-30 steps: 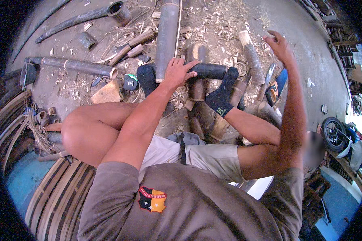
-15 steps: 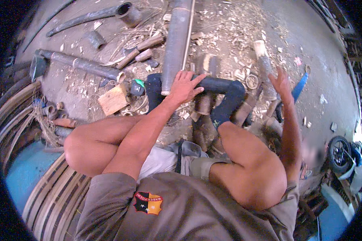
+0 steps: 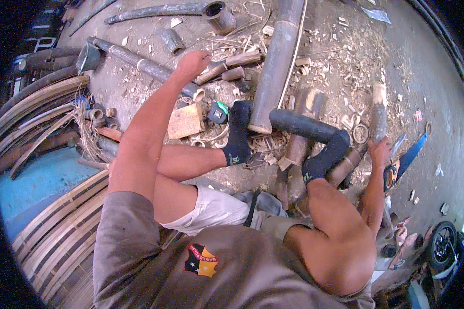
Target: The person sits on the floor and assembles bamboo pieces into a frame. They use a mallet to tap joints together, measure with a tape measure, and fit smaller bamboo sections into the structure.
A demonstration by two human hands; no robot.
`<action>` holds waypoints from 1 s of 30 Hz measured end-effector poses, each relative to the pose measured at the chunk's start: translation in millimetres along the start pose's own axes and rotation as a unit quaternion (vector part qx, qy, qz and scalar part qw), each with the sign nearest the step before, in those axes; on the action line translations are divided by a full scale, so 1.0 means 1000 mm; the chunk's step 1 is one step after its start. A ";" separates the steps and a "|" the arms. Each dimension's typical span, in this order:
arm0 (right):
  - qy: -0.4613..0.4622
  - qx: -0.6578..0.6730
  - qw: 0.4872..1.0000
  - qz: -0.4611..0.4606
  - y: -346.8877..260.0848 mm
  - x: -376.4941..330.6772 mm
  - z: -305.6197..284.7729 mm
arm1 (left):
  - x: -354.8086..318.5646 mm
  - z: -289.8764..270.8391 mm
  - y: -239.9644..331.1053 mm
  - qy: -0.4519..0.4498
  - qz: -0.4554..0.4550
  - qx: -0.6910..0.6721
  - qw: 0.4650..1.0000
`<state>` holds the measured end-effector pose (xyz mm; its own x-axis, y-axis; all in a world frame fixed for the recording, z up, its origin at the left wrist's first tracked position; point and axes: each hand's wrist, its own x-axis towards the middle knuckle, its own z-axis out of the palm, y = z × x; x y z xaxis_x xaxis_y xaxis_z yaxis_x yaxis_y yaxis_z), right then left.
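Note:
My left hand [image 3: 193, 64] is raised over the floor at the left, above short cut bamboo pieces [image 3: 233, 62]. Its fingers are bunched and partly hidden, and no object shows in it. My right hand [image 3: 380, 151] is low at the right, its fingers curled at the lower end of a pale-tipped bamboo length [image 3: 380, 110]. A narrow silver blade [image 3: 397, 146] shows right beside it; what the fingers close on is hidden. Between my socked feet, a long thick bamboo pole [image 3: 275, 72] slants away from me, a thin pale strip along its right side.
A blue-bladed handsaw [image 3: 411, 157] with an orange and black handle lies at the right. A wooden block [image 3: 185, 121] and a black-green tape measure [image 3: 218, 112] are near my left foot. Shavings cover the floor; bundled bamboo strips [image 3: 67, 232] line the left, a wheel [image 3: 441, 246] stands lower right.
My left hand has left the near end of the bamboo pole and swung up and left. My right hand has come down, its spread fingers now curled. The view has shifted left.

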<state>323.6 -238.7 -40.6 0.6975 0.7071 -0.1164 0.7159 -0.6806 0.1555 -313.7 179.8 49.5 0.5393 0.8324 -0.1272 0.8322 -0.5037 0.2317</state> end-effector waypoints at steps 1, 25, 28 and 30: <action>-0.004 0.011 1.000 -0.002 -0.004 0.001 0.002 | -0.002 0.000 -0.011 -0.003 -0.023 0.002 1.000; -0.086 0.201 0.972 0.090 0.026 -0.026 0.016 | 0.044 0.095 0.087 0.011 -0.057 0.026 0.998; -0.063 0.312 0.946 0.060 -0.008 -0.024 0.002 | 0.037 0.106 0.062 -0.010 -0.060 0.022 0.998; -0.057 0.272 0.956 0.094 -0.009 -0.025 -0.001 | 0.048 0.111 0.058 -0.027 -0.080 0.090 0.992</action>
<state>299.8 -250.0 -38.0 0.7919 0.5584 -0.2471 0.4662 -0.8143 -0.3459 -225.4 164.5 -50.5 0.4014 0.8934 -0.2019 0.9142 -0.4042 0.0287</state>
